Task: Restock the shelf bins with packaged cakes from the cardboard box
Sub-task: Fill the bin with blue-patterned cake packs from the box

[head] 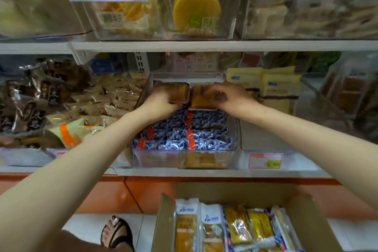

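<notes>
- Two packaged cakes are held side by side in the clear bin (235, 129).
- Left hand (161, 102) fingers curl round the left cake (171, 90).
- Right hand (231, 96) fingers clamp the right cake (201, 98).
- Cardboard box (302, 206) sits below.

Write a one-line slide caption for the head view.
Left hand and right hand each hold a packaged cake at the back of the clear shelf bin, above the open cardboard box.

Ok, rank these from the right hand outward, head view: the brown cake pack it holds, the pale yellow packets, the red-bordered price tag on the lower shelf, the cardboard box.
1. Brown cake pack: gripped by the right hand, middle bin.
2. Pale yellow packets: next bin, to its right.
3. Red-bordered price tag: lower shelf edge, right.
4. Cardboard box: below, nearest the camera.
</notes>
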A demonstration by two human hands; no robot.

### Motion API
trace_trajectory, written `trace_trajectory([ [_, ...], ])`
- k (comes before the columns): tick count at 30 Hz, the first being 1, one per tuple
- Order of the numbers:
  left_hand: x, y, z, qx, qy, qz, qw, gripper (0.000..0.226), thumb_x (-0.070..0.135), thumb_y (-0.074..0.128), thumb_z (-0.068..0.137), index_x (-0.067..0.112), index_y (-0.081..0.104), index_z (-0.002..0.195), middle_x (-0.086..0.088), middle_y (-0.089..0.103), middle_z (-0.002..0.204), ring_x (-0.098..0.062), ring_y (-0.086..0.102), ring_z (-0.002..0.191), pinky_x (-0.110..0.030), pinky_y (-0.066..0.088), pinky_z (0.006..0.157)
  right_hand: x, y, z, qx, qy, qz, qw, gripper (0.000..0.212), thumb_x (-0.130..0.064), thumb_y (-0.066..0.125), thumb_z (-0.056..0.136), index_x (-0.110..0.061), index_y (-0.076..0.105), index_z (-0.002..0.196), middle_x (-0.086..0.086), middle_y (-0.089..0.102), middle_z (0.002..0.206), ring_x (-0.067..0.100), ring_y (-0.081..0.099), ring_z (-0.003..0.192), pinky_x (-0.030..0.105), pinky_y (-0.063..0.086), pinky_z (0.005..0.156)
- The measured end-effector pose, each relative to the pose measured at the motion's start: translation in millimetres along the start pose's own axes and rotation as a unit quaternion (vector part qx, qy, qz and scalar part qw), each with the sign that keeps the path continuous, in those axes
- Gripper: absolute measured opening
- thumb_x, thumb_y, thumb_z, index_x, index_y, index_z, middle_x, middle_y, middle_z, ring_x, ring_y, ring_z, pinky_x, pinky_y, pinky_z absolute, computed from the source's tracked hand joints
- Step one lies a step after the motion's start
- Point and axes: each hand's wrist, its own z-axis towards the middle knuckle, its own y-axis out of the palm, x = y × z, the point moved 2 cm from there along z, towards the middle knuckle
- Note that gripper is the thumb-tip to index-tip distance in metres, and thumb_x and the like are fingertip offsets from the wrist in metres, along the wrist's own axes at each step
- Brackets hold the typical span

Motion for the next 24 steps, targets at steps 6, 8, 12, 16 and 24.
trace_trajectory([
  [6,40,29,-90,-0.093,0.0,-0.096,0.991,0.011,0.017,0.061,0.09,0.022,0.066,0.098,0.006,0.064,0.099,-0.009,0.059,0.096,-0.026,0.045,0.087,-12,5,-125,0.049,-0.022,0.158,0.986,0.024,-0.005,0.061,0.088,-0.023,0.069,0.102,-0.012,0.068,0.095,0.007,0.063,0.08,0.017,0.051,0.07],
  [8,48,58,-112,-0.134,-0.021,-0.167,0.977,0.011,0.015,0.061,0.089,0.025,0.064,0.093,0.007,0.065,0.094,-0.011,0.062,0.092,-0.026,0.047,0.085,-4,27,-160,0.022,-0.043,0.142,0.989,0.023,-0.003,0.06,0.086,-0.021,0.071,0.096,-0.014,0.067,0.09,0.003,0.061,0.079,0.013,0.047,0.068],
  [12,50,139,-138,-0.242,-0.095,-0.192,0.946,0.014,0.015,0.059,0.09,0.015,0.066,0.102,0.004,0.064,0.099,-0.009,0.059,0.095,-0.022,0.046,0.085,53,95,-200,-0.183,0.021,-0.007,0.983,0.021,-0.016,0.06,0.087,-0.025,0.069,0.103,-0.011,0.067,0.102,0.007,0.06,0.095,0.027,0.048,0.084],
  [16,29,220,-159,-0.306,-0.223,-0.228,0.897,0.017,0.009,0.059,0.09,0.005,0.064,0.106,-0.001,0.06,0.091,-0.013,0.056,0.088,-0.02,0.048,0.072,134,132,-228,-0.259,0.192,-0.003,0.947,0.023,-0.019,0.062,0.087,-0.029,0.065,0.108,-0.01,0.061,0.103,0.012,0.059,0.099,0.025,0.046,0.084],
  [24,10,297,-163,-0.327,-0.263,-0.199,0.886,0.03,0.008,0.059,0.089,0.006,0.056,0.119,-0.005,0.054,0.105,-0.012,0.053,0.09,-0.015,0.044,0.074,189,164,-253,-0.303,0.276,0.02,0.912,0.032,-0.016,0.064,0.086,-0.028,0.058,0.115,-0.003,0.048,0.093,0.015,0.052,0.09,0.027,0.046,0.082],
])
